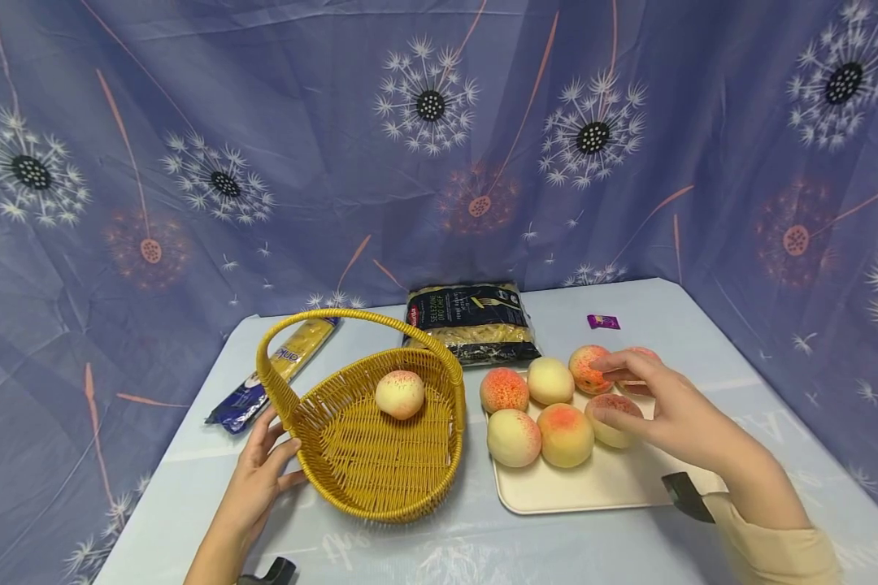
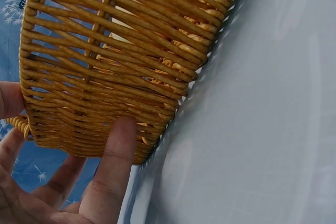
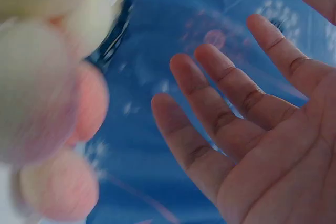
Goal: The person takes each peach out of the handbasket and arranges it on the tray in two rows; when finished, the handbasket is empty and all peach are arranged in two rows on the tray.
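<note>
On the pale blue counter [image 1: 439,536], the left hand [image 1: 259,479] presses flat fingers against the golden woven wicker basket [image 1: 380,455], apparently steadying it; one pink-and-cream peach [image 1: 400,394] sits inside. Right hand [image 1: 666,406], its grip released and fingers spread, hovers over the peaches on the cream rectangular tray [image 1: 593,487] just beside the basket. Open counter lies along the near edge.

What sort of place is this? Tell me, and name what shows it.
Probably a staged tabletop set, not a real kitchen: a dandelion-print backdrop cloth hangs around a covered table bearing a wicker basket, peaches and pasta packs.
</note>
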### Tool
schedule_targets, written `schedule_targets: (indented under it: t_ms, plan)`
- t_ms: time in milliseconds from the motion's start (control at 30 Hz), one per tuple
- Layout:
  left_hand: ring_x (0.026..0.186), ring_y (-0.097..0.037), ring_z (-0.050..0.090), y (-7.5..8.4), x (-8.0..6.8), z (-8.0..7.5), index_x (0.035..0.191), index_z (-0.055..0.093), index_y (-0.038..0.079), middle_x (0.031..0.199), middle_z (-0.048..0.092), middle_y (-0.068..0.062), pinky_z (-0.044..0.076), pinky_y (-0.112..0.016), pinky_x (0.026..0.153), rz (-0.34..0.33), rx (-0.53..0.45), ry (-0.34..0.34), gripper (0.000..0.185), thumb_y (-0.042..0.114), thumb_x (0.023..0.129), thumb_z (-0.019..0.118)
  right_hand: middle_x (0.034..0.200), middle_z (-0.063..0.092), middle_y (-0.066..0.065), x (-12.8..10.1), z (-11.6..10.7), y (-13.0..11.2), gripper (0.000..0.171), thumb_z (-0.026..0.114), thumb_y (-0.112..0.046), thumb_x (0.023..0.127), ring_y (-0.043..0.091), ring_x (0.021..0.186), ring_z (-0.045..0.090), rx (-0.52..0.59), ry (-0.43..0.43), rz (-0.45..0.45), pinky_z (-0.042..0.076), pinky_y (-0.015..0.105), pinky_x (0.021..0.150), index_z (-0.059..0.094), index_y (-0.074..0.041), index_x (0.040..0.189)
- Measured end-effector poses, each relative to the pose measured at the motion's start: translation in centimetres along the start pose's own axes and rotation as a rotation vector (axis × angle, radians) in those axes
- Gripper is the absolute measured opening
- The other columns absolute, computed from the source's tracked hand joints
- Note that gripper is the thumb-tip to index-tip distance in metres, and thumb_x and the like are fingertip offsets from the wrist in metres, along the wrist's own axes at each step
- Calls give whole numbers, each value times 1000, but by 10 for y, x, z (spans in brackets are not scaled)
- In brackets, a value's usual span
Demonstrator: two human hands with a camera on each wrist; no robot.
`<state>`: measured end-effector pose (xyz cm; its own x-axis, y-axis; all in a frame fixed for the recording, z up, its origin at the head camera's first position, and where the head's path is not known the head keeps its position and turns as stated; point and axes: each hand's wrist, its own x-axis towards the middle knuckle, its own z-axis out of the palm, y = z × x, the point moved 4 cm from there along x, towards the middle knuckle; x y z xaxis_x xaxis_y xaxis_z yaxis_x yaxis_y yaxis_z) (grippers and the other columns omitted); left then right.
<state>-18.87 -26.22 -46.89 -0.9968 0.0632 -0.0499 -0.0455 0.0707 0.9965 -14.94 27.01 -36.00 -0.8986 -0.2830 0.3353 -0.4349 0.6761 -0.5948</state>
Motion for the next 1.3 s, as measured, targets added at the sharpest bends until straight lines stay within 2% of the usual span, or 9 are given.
schedule_targets:
  t_ms: [200,300,600,667,733,833,1000,1200,1300]
  plan:
    - [116,-9,67,0,0,0,168,25,26,158,32,-15,65,-39,86,8,-1,-4,63,15,113,53,130,65,-10,13,13,-33,41,82,-18,97,5,119,65,85,-67,-78,57,25,101,63,-27,132]
    - [116,-9,67,0,0,0,168,25,26,158,32,-15,65,-39,86,9,0,-5,62,15,113,53,128,67,-12,20,26,-46,39,81,-18,98,7,117,67,139,-108,-86,60,32,100,63,-27,132]
    - [115,-10,67,0,1,-1,168,26,26,155,34,-11,66,-38,84,10,-4,-5,62,14,113,53,134,66,-9,36,70,-97,38,77,-34,102,7,117,66,213,-289,-163,60,33,102,63,-30,137]
    - [115,-10,67,1,1,0,167,27,25,153,35,-9,66,-38,84,11,-7,-6,62,13,113,53,135,65,-10,40,80,-109,39,76,-37,102,10,121,66,216,-326,-167,59,33,104,63,-30,138]
    - [115,-9,67,1,1,0,167,27,25,152,36,-8,67,-38,84,15,-7,-8,62,13,113,54,135,64,-11,44,90,-119,41,75,-40,102,11,119,65,207,-353,-168,60,32,99,61,-30,140]
    - [115,-8,67,1,1,0,167,27,25,152,36,-7,66,-38,84,12,-5,-10,62,14,113,54,138,63,-10,51,104,-131,46,75,-41,102,13,121,63,170,-365,-182,58,35,100,60,-27,143]
    - [115,-8,67,0,1,-1,167,27,27,153,36,-8,66,-37,84,11,5,-10,62,15,113,53,146,59,-10,63,122,-146,54,74,-45,102,13,135,58,143,-374,-161,50,44,116,56,-27,149]
    - [115,-9,68,-1,1,-2,168,26,27,151,38,-6,66,-37,84,19,-3,-18,62,14,113,53,158,48,-3,74,142,-160,68,71,-52,101,18,145,51,166,-401,-85,48,49,119,43,-34,160]
    - [115,-9,68,-1,1,-3,167,28,25,149,40,-5,66,-37,84,28,-14,-20,61,14,113,53,164,43,-1,85,153,-165,70,73,-50,101,18,148,48,181,-400,-50,48,50,120,41,-33,161]
